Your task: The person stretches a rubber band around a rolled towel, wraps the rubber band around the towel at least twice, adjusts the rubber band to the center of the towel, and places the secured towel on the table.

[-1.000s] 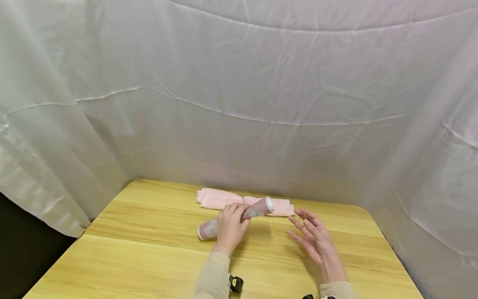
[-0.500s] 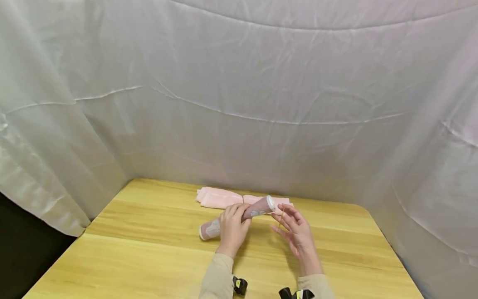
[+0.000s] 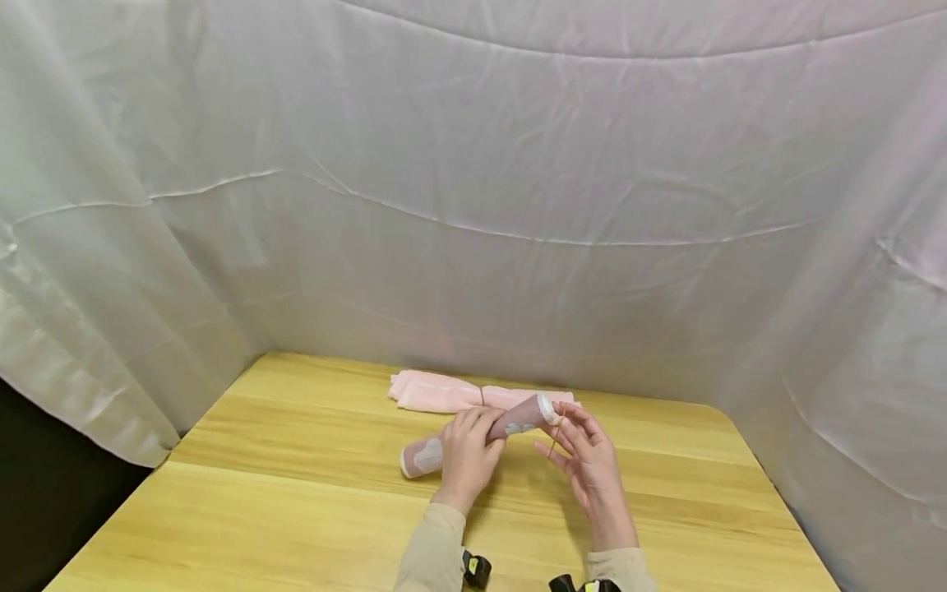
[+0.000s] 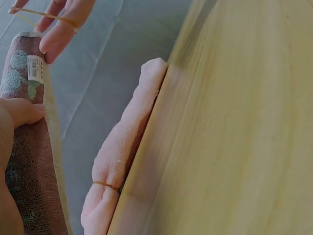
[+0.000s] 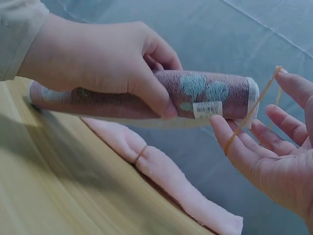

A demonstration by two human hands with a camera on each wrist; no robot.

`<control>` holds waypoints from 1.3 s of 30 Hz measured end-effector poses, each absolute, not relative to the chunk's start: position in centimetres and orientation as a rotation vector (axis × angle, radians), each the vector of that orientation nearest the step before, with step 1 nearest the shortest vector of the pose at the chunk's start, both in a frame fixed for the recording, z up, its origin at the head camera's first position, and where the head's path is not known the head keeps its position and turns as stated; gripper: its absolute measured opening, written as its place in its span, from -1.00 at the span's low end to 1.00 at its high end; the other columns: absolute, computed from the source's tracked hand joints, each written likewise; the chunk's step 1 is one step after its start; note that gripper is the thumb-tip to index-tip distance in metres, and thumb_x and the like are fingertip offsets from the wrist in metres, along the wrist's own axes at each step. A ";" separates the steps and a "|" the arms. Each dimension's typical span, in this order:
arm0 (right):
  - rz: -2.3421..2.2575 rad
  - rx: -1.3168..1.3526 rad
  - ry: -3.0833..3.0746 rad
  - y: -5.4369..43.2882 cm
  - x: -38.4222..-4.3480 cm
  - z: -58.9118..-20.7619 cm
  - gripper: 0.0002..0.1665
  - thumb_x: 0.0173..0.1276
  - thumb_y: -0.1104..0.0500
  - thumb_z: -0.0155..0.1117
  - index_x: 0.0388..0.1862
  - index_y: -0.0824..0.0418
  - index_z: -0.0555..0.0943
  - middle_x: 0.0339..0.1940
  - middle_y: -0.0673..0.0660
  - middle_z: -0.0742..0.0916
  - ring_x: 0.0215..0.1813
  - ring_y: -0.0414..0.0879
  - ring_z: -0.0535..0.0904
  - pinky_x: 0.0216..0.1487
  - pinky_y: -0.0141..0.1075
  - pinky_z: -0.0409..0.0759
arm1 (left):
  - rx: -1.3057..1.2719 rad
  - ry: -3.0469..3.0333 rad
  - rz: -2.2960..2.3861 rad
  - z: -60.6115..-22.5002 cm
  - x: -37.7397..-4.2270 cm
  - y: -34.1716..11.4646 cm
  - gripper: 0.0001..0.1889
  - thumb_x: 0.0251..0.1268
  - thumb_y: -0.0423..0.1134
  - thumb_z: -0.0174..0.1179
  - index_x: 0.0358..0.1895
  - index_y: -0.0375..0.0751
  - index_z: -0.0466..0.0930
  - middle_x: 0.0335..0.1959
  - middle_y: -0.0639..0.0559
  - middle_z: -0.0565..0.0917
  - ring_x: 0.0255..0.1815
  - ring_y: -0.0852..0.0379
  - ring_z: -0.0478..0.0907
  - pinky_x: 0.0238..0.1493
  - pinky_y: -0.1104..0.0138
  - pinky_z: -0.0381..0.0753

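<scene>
My left hand [image 3: 468, 460] grips a rolled mauve towel [image 3: 521, 418] around its middle, holding it tilted above the table with the right end higher. The towel has pale blue patches, white ends and a white barcode label [image 5: 208, 108]. Fingers spread apart, my right hand [image 3: 592, 464] stretches a thin tan rubber band [image 5: 264, 93] between them. The band stands by the towel's right end, and one fingertip is close to the label. Behind the hands lies a rolled pink towel [image 3: 436, 393], with a rubber band [image 5: 140, 154] around its middle.
The wooden table [image 3: 296, 510] has its back edge just behind the pink towel. Pale grey cloth [image 3: 473, 205] hangs around the back and sides. Each wrist carries a small black camera [image 3: 477, 569].
My right hand has moved left, bringing the stretched rubber band up to the mauve towel's end. The left hand has shifted slightly right with the towel. The pink towel has stayed put.
</scene>
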State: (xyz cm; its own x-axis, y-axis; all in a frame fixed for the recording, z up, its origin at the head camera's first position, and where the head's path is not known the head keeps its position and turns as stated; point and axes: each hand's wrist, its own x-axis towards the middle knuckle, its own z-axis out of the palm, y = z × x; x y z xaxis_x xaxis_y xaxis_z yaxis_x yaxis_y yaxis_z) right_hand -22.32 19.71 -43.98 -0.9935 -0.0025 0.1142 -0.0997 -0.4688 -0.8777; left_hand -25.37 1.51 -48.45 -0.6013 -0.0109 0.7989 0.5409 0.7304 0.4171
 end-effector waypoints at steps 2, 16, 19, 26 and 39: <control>2.635 0.152 -1.580 19.8 -22.3 -43.8 -0.78 0.49 0.24 0.06 0.06 0.12 0.51 0.00 -0.09 0.69 0.02 -0.09 0.70 -0.02 -0.05 0.70 | -0.439 -2.084 -0.825 -48.4 -25.4 1.6 -0.64 -0.13 -0.26 0.47 -0.13 0.00 0.70 -0.18 0.13 0.73 -0.10 0.11 0.63 -0.14 0.16 0.56; 2.611 0.140 -1.595 20.6 -22.0 -43.5 -0.81 0.48 0.26 0.08 0.00 0.07 0.53 0.00 -0.11 0.70 -0.04 -0.11 0.70 -0.02 -0.06 0.70 | -0.671 -2.201 -0.982 -48.0 -25.0 1.8 -0.62 0.15 0.06 0.35 -0.01 0.02 0.62 -0.04 0.16 0.70 -0.03 0.17 0.64 0.02 0.23 0.62; 2.597 0.133 -1.624 20.7 -22.0 -43.4 -0.79 0.46 0.27 0.10 0.02 0.08 0.51 0.02 -0.10 0.69 -0.06 -0.09 0.71 -0.04 -0.06 0.70 | -0.728 -2.262 -1.037 -47.7 -24.9 1.8 -0.62 0.26 0.12 0.23 0.04 0.03 0.60 0.01 0.16 0.69 0.02 0.17 0.65 0.05 0.25 0.62; 2.562 0.121 -1.675 20.9 -21.9 -43.4 -0.77 0.44 0.31 0.10 0.03 0.11 0.51 0.02 -0.07 0.68 -0.11 -0.09 0.70 -0.06 -0.06 0.70 | -0.794 -2.410 -1.086 -47.5 -24.7 1.7 -0.56 0.39 0.22 0.00 0.14 0.09 0.54 0.04 0.14 0.70 0.01 0.17 0.65 0.04 0.24 0.61; 2.496 0.227 -1.833 21.1 -21.7 -43.4 -0.68 0.45 0.33 0.07 0.16 0.27 0.41 0.10 -0.05 0.66 -0.08 -0.09 0.68 -0.07 -0.09 0.71 | -0.863 -2.472 -1.134 -47.5 -24.9 1.4 -0.66 0.37 0.16 0.09 0.07 0.14 0.51 -0.14 0.11 0.73 -0.23 0.29 0.61 -0.25 0.43 0.54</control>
State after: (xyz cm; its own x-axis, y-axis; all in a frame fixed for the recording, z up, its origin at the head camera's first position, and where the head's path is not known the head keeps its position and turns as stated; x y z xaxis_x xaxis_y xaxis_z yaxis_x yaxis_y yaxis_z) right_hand -21.70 21.06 -43.42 -0.9886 -0.0572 0.1390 -0.1155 -0.3028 -0.9460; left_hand -24.87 1.43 -47.45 -0.7795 0.4002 0.4819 0.6263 0.5115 0.5883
